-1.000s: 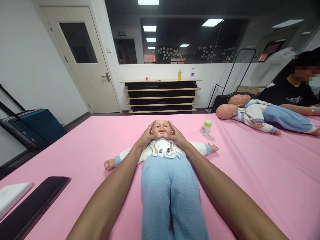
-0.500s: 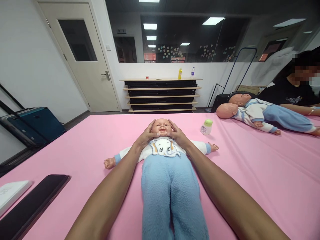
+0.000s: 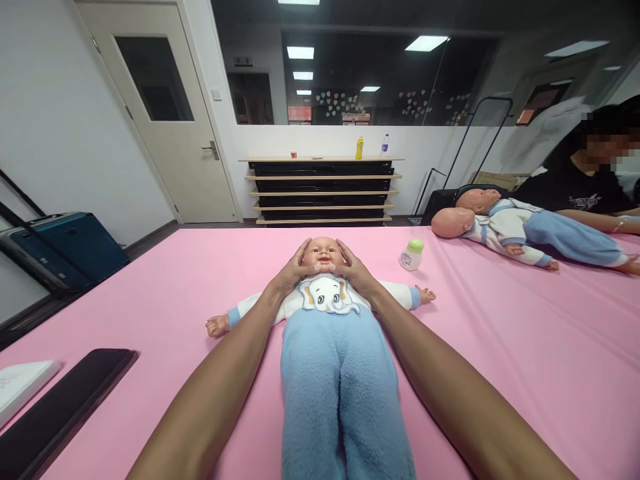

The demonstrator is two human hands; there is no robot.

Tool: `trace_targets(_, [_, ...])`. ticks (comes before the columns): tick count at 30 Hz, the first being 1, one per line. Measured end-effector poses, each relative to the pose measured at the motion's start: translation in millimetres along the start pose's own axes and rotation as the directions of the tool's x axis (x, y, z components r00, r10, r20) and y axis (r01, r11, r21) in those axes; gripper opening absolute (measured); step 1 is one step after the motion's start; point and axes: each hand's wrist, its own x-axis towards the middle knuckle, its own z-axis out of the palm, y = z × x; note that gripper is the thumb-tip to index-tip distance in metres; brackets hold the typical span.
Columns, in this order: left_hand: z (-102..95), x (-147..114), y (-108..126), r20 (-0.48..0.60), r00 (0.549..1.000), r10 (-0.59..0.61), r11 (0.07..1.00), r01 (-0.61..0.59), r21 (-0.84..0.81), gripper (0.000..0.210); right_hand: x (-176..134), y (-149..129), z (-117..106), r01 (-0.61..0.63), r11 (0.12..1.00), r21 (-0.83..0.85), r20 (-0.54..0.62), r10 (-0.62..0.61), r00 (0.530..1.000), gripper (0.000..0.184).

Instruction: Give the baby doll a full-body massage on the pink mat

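Note:
A baby doll [image 3: 340, 353] in a white top with an elephant face and fuzzy blue trousers lies on its back, arms spread, feet toward me. My left hand [image 3: 294, 270] cups one side of its head, fingers along the temple and cheek. On the opposite side my right hand [image 3: 354, 269] does the same. Both thumbs rest on the doll's chin, below the smiling mouth, their tips close together. To the right of the head stands a small white bottle with a green cap [image 3: 411, 255], touched by neither hand.
The pink-covered table [image 3: 225, 267] bears a dark phone-like slab [image 3: 65, 407] and a white box [image 3: 25, 387] at left. Two more dolls [image 3: 530, 227] lie at far right, beside a person in black [image 3: 590, 173]. Behind are stacked shelves [image 3: 320, 193] and a suitcase [image 3: 65, 253].
My thumbs have slid inward along the doll's chin, so their tips are nearer each other. My fingers stay at the sides of the head, and the doll lies as before.

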Motion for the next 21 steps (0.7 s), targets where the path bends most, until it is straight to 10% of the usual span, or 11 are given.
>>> trace_targets(21, [-1.0, 2.6, -2.3, -0.015, 1.000, -0.012, 0.999, 0.012, -0.032, 0.107, 2.3, 1.4, 0.8, -0.012, 0.999, 0.044, 0.013, 0.011, 1.000, 0.094])
